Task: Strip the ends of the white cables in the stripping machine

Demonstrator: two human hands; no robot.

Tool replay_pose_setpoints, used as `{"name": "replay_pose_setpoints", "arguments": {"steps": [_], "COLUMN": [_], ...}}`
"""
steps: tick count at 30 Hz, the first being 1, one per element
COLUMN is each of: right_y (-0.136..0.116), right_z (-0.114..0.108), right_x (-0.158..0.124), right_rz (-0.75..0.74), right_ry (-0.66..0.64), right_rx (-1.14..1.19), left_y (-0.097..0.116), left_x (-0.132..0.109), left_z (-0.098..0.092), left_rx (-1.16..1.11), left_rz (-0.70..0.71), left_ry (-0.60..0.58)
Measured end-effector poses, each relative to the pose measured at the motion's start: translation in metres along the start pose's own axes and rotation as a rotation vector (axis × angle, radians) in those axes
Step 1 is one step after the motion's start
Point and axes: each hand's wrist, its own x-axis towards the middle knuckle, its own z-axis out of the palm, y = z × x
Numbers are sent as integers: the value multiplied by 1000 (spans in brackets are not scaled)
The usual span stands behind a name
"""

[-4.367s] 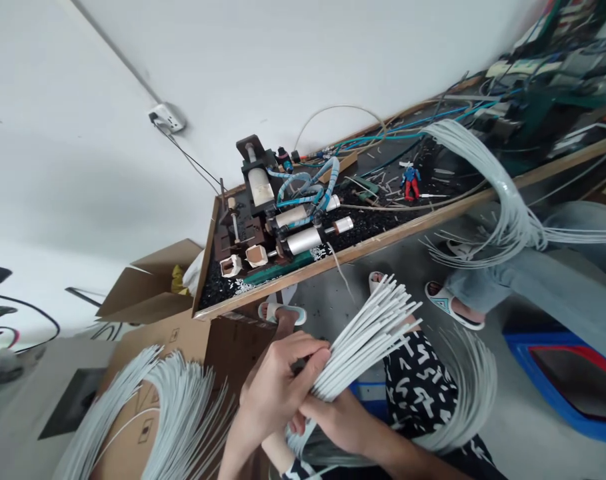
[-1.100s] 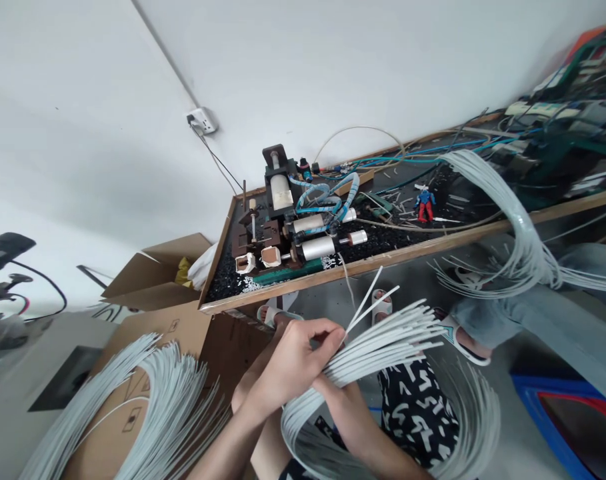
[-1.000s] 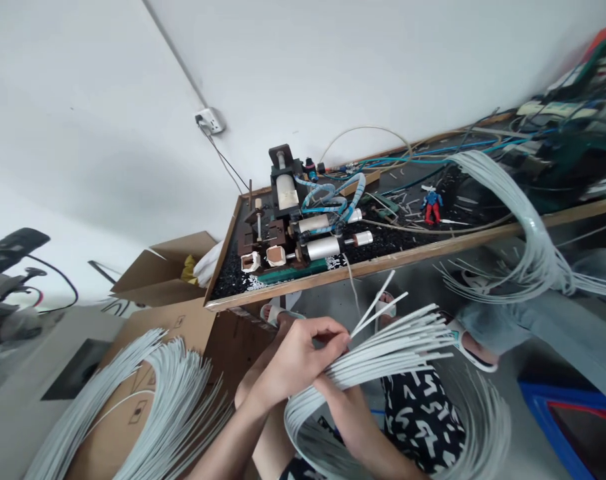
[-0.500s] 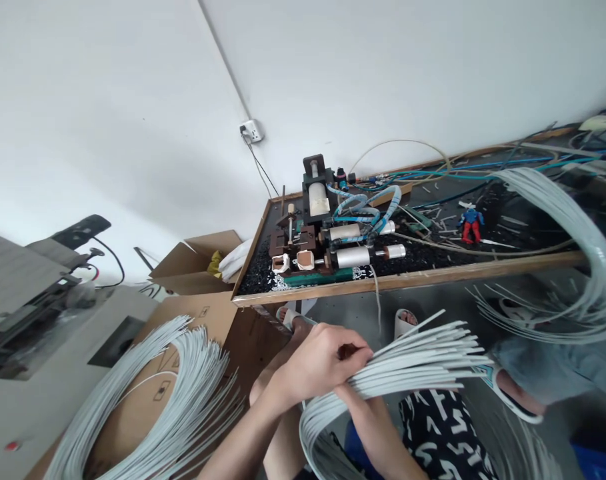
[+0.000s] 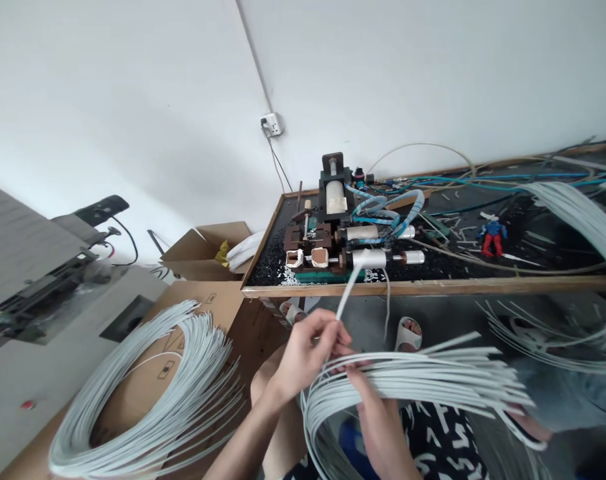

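Observation:
My left hand point(image 5: 310, 353) pinches one stiff white wire point(image 5: 349, 291), which sticks up and away from the fingers toward the bench. Below it, my right hand point(image 5: 373, 417) grips a large bundle of pale grey-white wires point(image 5: 417, 380) from underneath. The bundle's cut ends fan out to the right, and its long loops curve down past my hands. Part of my right hand is hidden behind the wires. A second coil of the same wire point(image 5: 153, 407) lies on flattened cardboard point(image 5: 207, 297) to the left.
A wood-edged bench point(image 5: 423, 287) holds a pneumatic machine point(image 5: 337, 230), blue hoses, black granules and a toy figure point(image 5: 493, 237). More wire point(image 5: 587, 220) hangs at the right, near a jeans-clad leg point(image 5: 557, 400). A cardboard box point(image 5: 203, 250) stands at the bench's left end.
One wire now stands out from the bundle, pinched in my left hand. The bundle's ends have spread wider to the right, and the view has swung, levelling the bench.

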Motion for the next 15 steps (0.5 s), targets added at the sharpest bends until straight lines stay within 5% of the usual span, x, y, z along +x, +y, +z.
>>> {"name": "replay_pose_setpoints", "arguments": {"steps": [3, 5, 15], "right_y": [-8, -12, -21], "right_z": [-13, -21, -13], "right_x": [-8, -7, -7], "right_rz": [101, 140, 96], "right_ry": [24, 15, -63], "right_rx": [46, 96, 210], "left_y": [-19, -30, -59], "left_x": [6, 12, 21], "left_z": [-13, -22, -32], "left_rx": [-110, -76, 143], "left_rz": [63, 66, 65], "left_ry": [376, 498, 614]}}
